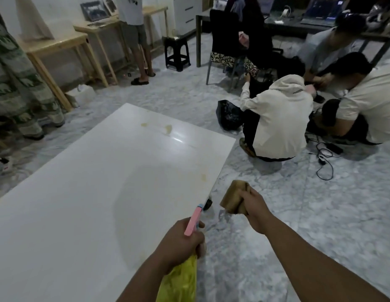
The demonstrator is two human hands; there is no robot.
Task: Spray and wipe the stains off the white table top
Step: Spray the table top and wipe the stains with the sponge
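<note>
Meanwhile, the left hand [181,234] gripped a spray bottle [185,260] at the white table top's [80,192] near edge; the right hand [252,205] clutched a folded cloth [233,197]. Aiming squarely at the yellowish stains [167,128] would serve best.

No legible text, label, brand, number or sign can be made out anywhere; the framed pictures [96,10] at far left are too blurred to be read.

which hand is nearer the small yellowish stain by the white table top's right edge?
Right. The right hand, holding a brown cloth, is just beyond that edge from the stain; the left hand is farther back.
</note>
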